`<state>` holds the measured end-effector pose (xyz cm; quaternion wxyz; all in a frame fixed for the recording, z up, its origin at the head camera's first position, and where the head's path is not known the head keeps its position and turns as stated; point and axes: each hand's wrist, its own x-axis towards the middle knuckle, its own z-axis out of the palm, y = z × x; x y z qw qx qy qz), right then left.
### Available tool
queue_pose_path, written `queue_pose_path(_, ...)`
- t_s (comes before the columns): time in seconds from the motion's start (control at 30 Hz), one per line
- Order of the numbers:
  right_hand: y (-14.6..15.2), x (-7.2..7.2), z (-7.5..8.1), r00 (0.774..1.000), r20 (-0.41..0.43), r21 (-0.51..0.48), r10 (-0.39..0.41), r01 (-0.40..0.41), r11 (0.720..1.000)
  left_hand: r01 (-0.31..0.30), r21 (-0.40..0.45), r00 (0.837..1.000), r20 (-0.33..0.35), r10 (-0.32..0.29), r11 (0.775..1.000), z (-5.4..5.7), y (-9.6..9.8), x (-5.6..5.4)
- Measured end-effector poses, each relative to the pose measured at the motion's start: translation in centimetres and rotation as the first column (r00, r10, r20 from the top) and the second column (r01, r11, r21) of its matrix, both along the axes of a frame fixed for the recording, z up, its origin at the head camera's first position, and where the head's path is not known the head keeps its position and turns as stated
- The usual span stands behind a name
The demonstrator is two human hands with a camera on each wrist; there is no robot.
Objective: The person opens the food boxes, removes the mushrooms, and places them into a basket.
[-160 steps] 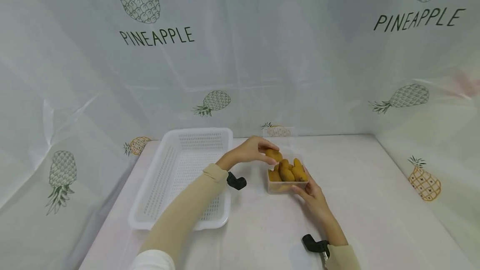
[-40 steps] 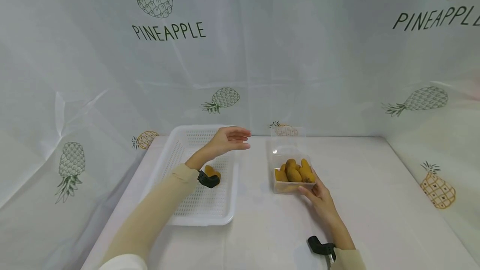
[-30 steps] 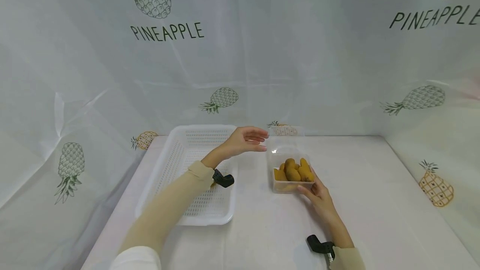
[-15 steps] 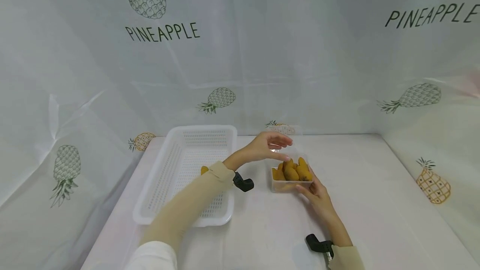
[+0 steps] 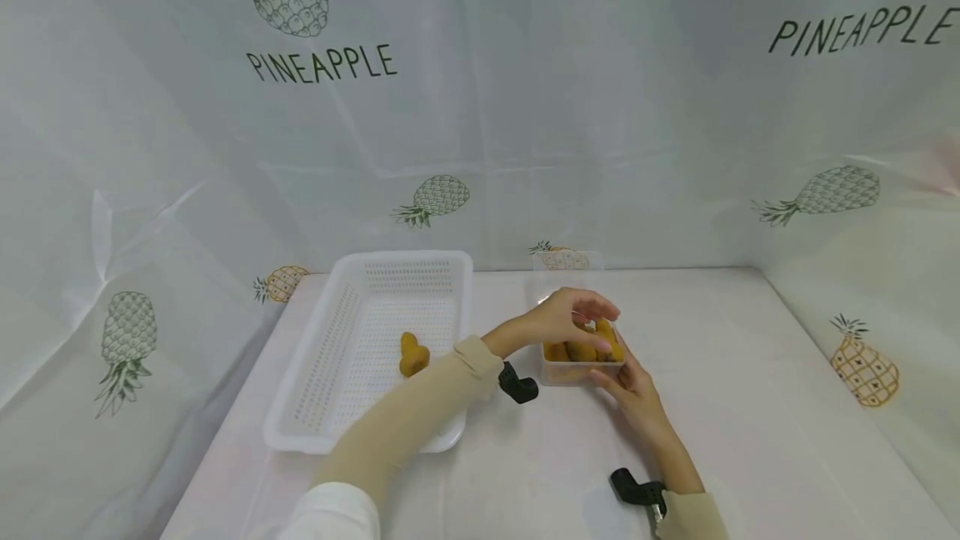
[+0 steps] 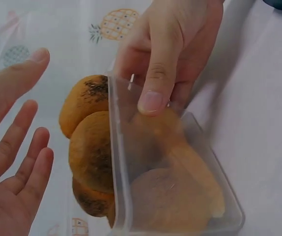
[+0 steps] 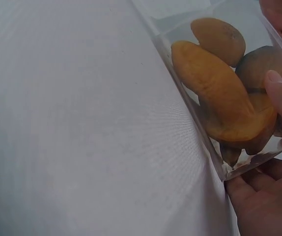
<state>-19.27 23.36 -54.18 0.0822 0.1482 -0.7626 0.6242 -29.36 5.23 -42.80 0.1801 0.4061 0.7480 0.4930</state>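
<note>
Clear box (image 5: 566, 374) in right grip (image 5: 636, 394)

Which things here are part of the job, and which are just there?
Part of the job, it seems:
box
yellow pieces inside it
right hand, holding the box
left hand, over the box
basket, with more pieces

Just there:
pineapple sheet
table
black wrist devices

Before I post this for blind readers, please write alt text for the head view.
A person's left hand hovers over yellow-brown, mushroom-like pieces in a clear plastic box, which the right hand holds. To the left, at least one similar piece lies in a white perforated basket; a pineapple-print sheet hangs behind.
</note>
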Motion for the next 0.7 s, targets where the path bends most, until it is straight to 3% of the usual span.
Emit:
queue_pose_path(0.4, 0.0, 0.0, 0.2, 0.999, -0.004, -0.046, 0.035, -0.035, 0.998, 0.03, -0.018, 0.999, -0.025, -0.031, 0.999, -1.5, 0.8, 0.4)
queue_pose_path(0.7, 0.0, 0.0, 0.1, 0.999, -0.001, -0.047, 0.039, -0.039, 0.998, 0.003, -0.042, 0.998, -0.064, -0.005, 0.999, -2.2, 0.9, 0.6)
